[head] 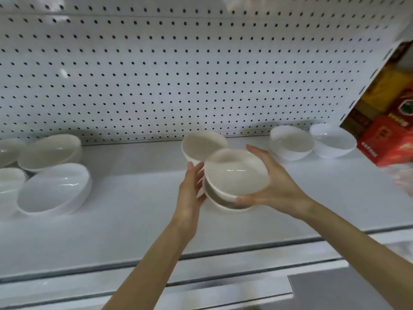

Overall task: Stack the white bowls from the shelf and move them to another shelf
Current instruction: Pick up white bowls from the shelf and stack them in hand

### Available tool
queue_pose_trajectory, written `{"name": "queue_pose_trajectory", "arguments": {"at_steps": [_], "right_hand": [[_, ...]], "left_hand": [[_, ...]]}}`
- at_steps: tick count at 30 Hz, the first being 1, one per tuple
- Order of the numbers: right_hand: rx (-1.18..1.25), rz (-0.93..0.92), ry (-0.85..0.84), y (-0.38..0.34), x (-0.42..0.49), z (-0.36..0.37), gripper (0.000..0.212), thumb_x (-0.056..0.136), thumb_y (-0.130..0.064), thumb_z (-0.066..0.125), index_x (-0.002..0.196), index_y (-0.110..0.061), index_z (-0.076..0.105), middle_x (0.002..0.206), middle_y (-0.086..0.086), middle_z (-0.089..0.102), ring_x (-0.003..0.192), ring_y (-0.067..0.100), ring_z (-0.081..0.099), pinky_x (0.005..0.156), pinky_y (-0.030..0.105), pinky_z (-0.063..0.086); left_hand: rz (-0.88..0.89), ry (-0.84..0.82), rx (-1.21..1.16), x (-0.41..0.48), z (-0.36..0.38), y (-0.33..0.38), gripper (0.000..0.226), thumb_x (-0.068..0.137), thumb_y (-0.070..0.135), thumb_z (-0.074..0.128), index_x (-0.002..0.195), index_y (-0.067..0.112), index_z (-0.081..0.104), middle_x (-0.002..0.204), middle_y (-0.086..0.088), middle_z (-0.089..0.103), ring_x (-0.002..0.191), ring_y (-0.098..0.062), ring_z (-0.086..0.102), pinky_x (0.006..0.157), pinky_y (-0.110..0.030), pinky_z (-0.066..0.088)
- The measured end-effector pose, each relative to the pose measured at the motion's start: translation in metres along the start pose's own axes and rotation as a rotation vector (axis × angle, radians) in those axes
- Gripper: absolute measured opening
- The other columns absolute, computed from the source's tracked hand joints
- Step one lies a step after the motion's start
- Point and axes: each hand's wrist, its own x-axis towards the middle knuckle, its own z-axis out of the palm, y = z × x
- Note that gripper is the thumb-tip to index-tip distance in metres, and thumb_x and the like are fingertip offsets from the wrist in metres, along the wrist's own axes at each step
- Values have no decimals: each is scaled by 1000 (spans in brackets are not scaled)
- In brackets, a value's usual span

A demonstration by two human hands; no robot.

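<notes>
The right hand [271, 186] cups the top bowl [235, 172], nested in a lower bowl [223, 201]. The left hand [192, 186], fingers together, presses flat against the stack's left side.

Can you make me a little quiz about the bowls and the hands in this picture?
1. True or false: the right hand holds the top bowl of a small stack.
2. What lies directly under that top bowl?
A. a plate
B. another white bowl
C. a red box
3. Fill in: the two bowls at the right end of the shelf stand next to a ____ box.

Key:
1. True. Its thumb and fingers wrap the rim, and the left hand steadies the stack's other side.
2. B, the lower bowl.
3. Red: the far-right bowl and its neighbour stand beside the red box.
</notes>
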Motion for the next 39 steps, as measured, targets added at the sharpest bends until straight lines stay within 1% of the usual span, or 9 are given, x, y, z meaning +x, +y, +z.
{"name": "queue_pose_trajectory", "arguments": {"at_steps": [5, 10, 15, 21, 29, 32, 34, 37, 39], "right_hand": [[-33, 24, 35, -1, 0, 8, 115, 48, -32, 95, 142, -39, 29, 145, -18, 36, 130, 4, 36, 104, 22, 32], [-30, 40, 47, -1, -3, 10, 111, 49, -30, 94, 139, -41, 31, 141, -19, 38, 127, 3, 38, 98, 19, 34], [21, 62, 49, 5, -8, 20, 111, 40, -44, 88, 133, -48, 29, 138, -21, 39, 126, 3, 40, 94, 17, 36], [128, 32, 13, -3, -9, 43, 103, 40, -44, 86, 126, -54, 31, 139, -19, 38, 124, -6, 39, 88, 4, 37], [103, -49, -95, -36, 9, 109, 115, 44, -60, 78, 140, -44, 15, 154, -13, 10, 142, 6, 10, 113, 24, 19], [112, -49, -166, -45, 14, 115, 117, 55, -44, 87, 146, -34, 14, 153, -15, 10, 141, 5, 11, 113, 26, 18], [172, -29, -183, -48, 19, 106, 106, 65, -32, 86, 146, -31, 19, 149, -13, 19, 135, 2, 18, 110, 19, 21], [218, -74, 71, -43, 38, 82, 86, 67, -35, 83, 139, -30, 37, 138, -12, 33, 126, 0, 31, 103, 5, 23], [261, -7, 234, -32, 59, 62, 73, 71, -35, 80, 133, -35, 43, 138, -13, 38, 125, 3, 36, 104, 15, 29]], "left_hand": [[10, -63, 36, 0, 7, 3, 37, 102, 47, 30, 105, 47, 67, 126, -2, 64, 126, -19, 51, 107, -38, 40], [70, -95, 73, 0, 14, -1, 39, 103, 44, 27, 110, 35, 64, 100, 21, 73, 94, 9, 64, 77, -10, 47], [103, -65, 123, -4, 15, -3, 48, 95, 55, 32, 129, 29, 55, 126, 6, 64, 119, -10, 57, 104, -34, 44], [141, 12, 130, -10, -4, -3, 55, 88, 58, 35, 128, 26, 54, 124, 3, 63, 115, -12, 59, 97, -34, 49], [133, 259, 97, -11, -61, 20, 54, 85, 52, 42, 123, 17, 60, 119, -8, 67, 111, -25, 63, 91, -42, 49], [142, 301, 89, -10, -74, 24, 54, 85, 53, 43, 119, 17, 63, 117, -8, 68, 111, -28, 62, 86, -42, 49], [144, 294, 85, -10, -77, 24, 54, 84, 53, 43, 119, 17, 63, 117, -7, 68, 112, -26, 62, 94, -45, 48], [144, 302, 88, -10, -76, 23, 43, 96, 46, 40, 121, 18, 62, 119, -4, 67, 114, -22, 61, 101, -43, 46], [143, 313, 84, -11, -75, 22, 40, 100, 42, 38, 123, 18, 61, 121, -4, 66, 114, -21, 61, 98, -39, 47]]}}
